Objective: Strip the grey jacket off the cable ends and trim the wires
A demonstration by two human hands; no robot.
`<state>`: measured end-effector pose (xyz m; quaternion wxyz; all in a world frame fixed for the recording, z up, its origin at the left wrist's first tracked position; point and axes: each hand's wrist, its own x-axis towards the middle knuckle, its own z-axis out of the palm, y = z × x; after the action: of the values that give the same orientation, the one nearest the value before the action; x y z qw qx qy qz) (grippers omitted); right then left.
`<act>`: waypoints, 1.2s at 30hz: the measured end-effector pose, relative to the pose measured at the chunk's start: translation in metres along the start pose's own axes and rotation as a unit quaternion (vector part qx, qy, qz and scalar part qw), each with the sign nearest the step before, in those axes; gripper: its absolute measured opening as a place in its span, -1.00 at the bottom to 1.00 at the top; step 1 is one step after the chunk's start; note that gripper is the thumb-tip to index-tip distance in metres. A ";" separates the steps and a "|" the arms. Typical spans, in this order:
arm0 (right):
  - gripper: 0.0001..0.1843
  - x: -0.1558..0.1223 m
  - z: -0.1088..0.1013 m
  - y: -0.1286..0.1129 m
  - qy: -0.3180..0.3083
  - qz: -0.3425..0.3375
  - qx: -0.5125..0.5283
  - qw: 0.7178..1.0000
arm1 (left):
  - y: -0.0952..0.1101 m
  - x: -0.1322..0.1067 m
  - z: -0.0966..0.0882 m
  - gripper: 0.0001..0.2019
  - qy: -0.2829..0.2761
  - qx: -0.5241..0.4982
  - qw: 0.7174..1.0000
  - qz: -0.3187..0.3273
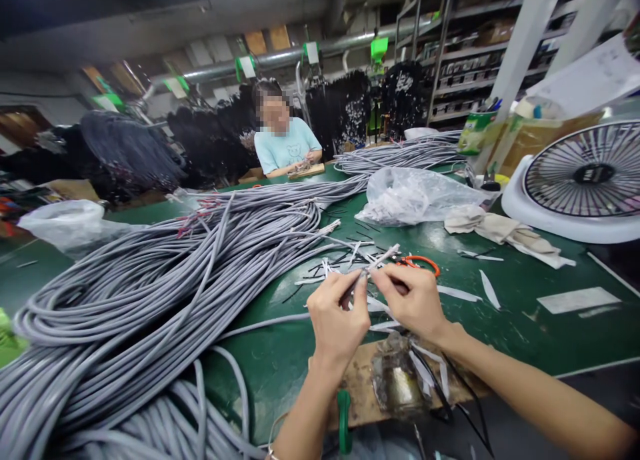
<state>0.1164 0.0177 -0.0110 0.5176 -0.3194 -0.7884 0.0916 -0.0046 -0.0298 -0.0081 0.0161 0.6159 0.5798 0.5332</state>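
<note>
I've got the white strand (386,256) at the fingertips, mid-view, above the green table (530,333). Its near end is btwn the two hands; long axis runs fwd + to the right, away from me, w/ the free end out past the fingertips toward the scissors (425,263). Both hands abt equally near it, L on the left side, R on the right.

Grip: L hand (341,317) has thumb + index pressed tog. on the strand's near end, other fingers curled. R hand (413,299) pinches it too, thumb + index, tips just beside L's. No gap visible in either pinch; exact contact pt too small to tell.

Grey cable (280,322) runs in from the left + goes out of sight behind L hand; can't tell if it joins the strand. Big coil (165,280) lies to the left. Board (357,380) w/ green clamp (344,420) is below the hands, nearer me. Scraps (490,289) right of R hand; fan (593,173) farther right.
</note>
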 end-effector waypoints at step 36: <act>-0.59 0.001 0.004 0.006 -0.074 0.085 0.085 0.990 | -0.011 0.010 0.001 -0.75 -0.062 -0.127 0.982 -0.126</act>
<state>0.1149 0.0236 -0.0142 0.4734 -0.3327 -0.7838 0.2256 -0.0139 -0.0180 -0.0095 0.1970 0.5628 0.5785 0.5565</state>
